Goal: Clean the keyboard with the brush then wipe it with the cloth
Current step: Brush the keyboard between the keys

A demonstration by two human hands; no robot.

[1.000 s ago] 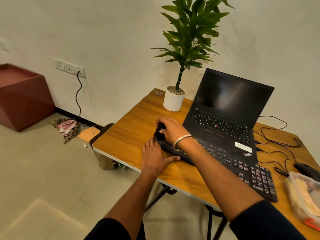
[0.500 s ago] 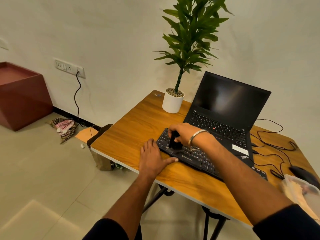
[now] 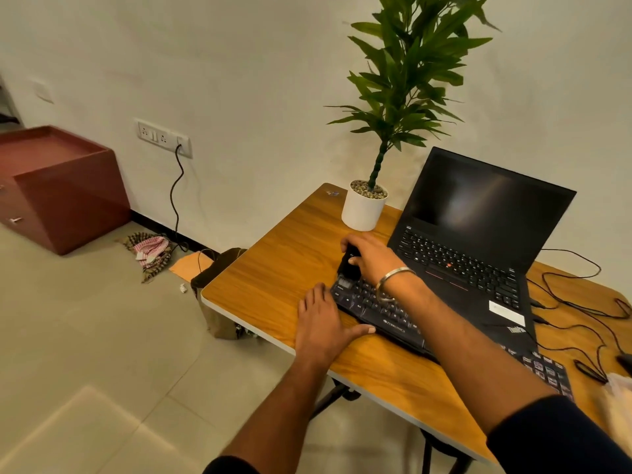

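Keyboard [image 3: 383, 314] (ZEBRONICS) | right hand [image 3: 371, 256] holds brush [image 3: 348, 265]

Brush [image 3: 349, 265] back at keyboard's [image 3: 379, 314] left end

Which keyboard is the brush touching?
The separate flat keyboard nearest the table's front edge, under the brush. The laptop's own keys sit untouched behind.
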